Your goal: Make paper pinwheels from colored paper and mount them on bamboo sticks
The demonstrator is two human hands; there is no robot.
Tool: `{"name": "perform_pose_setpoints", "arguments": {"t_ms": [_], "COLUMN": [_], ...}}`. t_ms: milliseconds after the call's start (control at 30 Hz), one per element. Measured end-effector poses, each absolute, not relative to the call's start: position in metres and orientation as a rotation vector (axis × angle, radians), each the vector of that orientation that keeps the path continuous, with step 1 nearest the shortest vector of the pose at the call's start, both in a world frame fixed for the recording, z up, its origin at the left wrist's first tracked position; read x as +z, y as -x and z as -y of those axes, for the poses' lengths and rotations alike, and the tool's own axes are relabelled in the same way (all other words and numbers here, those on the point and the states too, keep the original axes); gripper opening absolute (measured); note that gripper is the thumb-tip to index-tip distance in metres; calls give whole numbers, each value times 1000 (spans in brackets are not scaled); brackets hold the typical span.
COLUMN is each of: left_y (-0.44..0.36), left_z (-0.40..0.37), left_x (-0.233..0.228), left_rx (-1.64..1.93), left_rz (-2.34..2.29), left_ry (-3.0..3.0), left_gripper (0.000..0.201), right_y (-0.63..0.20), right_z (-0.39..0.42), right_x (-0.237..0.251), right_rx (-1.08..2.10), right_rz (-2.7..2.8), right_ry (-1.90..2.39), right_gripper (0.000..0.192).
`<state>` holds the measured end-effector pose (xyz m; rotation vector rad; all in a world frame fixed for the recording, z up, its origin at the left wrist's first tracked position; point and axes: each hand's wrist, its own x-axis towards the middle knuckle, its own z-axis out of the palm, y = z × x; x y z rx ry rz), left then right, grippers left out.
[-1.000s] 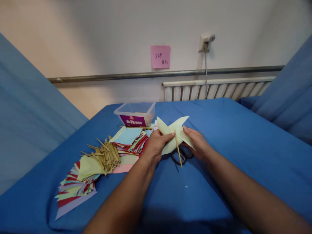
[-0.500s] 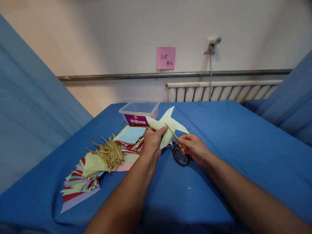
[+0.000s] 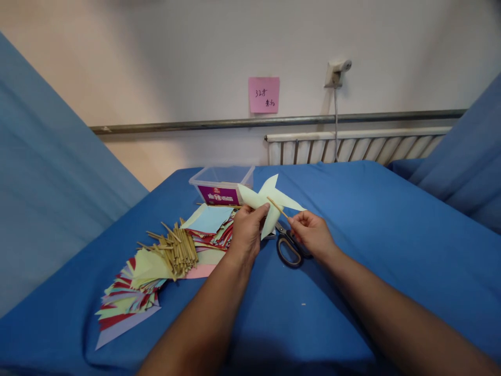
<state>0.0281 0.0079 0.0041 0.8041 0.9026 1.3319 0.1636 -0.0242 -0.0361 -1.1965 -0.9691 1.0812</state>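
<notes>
My left hand [image 3: 246, 232] pinches the centre of a pale green paper pinwheel [image 3: 269, 198], held up above the blue cloth. My right hand [image 3: 312, 234] grips the lower end of a thin wooden stick [image 3: 277, 207] that runs up to the pinwheel's centre. Black-handled scissors [image 3: 288, 249] lie on the cloth just below and between both hands.
A heap of short wooden sticks [image 3: 176, 249] rests on stacks of coloured paper pieces [image 3: 129, 292] at the left. A clear plastic box [image 3: 221, 184] stands behind the pinwheel. The blue-covered table [image 3: 371, 235] stretches to the right. A radiator [image 3: 352, 146] and a pink note [image 3: 263, 94] are on the wall.
The pinwheel was lifted off the cloth and tilted. My right hand left the paper blade and took the stick's lower end, uncovering the scissors.
</notes>
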Motion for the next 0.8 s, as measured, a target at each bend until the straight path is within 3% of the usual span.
{"name": "perform_pose_setpoints", "arguments": {"t_ms": [200,567,800], "left_y": [-27,-22,-23], "left_z": [-6,-9,-9], "left_x": [9,15,9], "left_rx": [1404,1618,1439], "left_rz": [-759,-920,-866], "left_ry": [-855,-851,-881], "left_gripper": [29,34,40], "right_y": [-164,-171,-168], "right_z": [24,23,29], "right_x": [-35,-32,-31], "right_rx": [1096,1474,1717], "right_rz": [969,675,695], "right_ry": [1141,822,728], "right_gripper": [37,33,29]}}
